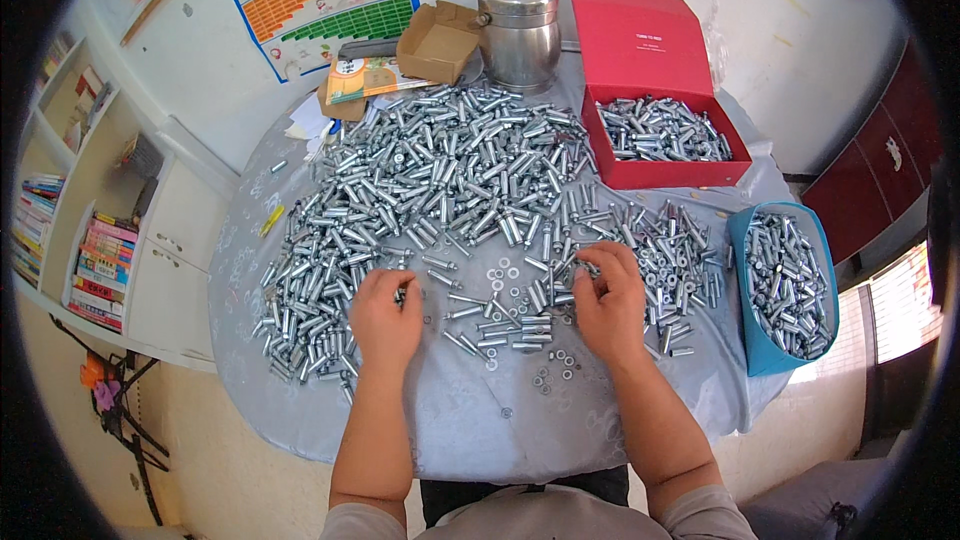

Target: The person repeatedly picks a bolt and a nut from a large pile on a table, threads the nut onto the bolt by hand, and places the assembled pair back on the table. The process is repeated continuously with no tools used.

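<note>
A large heap of silver expansion bolts (440,160) spreads over a round table with a grey cloth. On the heap's near left edge is my left hand (387,318), its fingers curled in a pinch; whatever they hold is hidden. My right hand (608,305) is closed too, thumb and fingers bent together beside the bolts at right, and I cannot make out what is in it. Between the hands lie several loose bolts (530,332) and a scatter of small washers (503,270). More washers (545,380) rest nearer to me.
An open red box (670,176) filled with bolts stands at the back right. A blue bin (757,290) of bolts is at the right edge. Behind the heap are a steel canister (518,35) and a cardboard box (437,45). A yellow tool (271,221) lies at left.
</note>
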Motion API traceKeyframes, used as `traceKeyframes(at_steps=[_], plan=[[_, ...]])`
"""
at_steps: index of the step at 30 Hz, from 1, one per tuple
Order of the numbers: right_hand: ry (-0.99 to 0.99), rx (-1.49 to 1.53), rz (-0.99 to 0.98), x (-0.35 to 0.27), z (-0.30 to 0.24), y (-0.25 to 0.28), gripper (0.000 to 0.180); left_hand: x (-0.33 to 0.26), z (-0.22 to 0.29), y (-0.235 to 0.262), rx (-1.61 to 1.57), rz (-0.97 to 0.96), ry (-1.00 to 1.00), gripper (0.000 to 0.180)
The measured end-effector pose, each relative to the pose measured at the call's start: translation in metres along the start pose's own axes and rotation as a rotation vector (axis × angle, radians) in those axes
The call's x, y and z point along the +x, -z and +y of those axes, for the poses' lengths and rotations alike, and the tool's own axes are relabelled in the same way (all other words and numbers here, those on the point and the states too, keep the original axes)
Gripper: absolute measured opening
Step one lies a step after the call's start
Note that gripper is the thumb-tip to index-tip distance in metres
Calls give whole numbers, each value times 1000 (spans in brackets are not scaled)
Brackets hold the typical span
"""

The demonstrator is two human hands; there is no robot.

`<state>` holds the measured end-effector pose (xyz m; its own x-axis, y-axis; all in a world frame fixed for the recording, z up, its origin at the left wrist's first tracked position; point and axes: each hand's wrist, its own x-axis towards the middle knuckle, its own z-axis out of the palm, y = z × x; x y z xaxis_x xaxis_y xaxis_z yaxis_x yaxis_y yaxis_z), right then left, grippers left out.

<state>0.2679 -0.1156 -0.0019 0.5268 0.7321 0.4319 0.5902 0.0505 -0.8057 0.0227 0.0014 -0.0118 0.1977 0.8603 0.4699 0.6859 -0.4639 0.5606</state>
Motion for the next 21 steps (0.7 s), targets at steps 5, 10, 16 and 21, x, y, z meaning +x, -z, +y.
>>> traceKeyframes(at_steps=[5, 10, 16, 21], plan=[[-34, 34, 24, -1, 0, -2, 19, 3, 1, 22, 223, -278, 117, 23], [-13, 71, 12, -3, 2, -5, 18, 4, 11, 22, 172, -322, -30, 23], [-24, 106, 11, -5, 4, -9, 17, 0, 4, 8, 135, -334, -15, 27], [-39, 141, 29, -4, 3, -10, 15, -2, -2, 5, -205, -303, 193, 28]])
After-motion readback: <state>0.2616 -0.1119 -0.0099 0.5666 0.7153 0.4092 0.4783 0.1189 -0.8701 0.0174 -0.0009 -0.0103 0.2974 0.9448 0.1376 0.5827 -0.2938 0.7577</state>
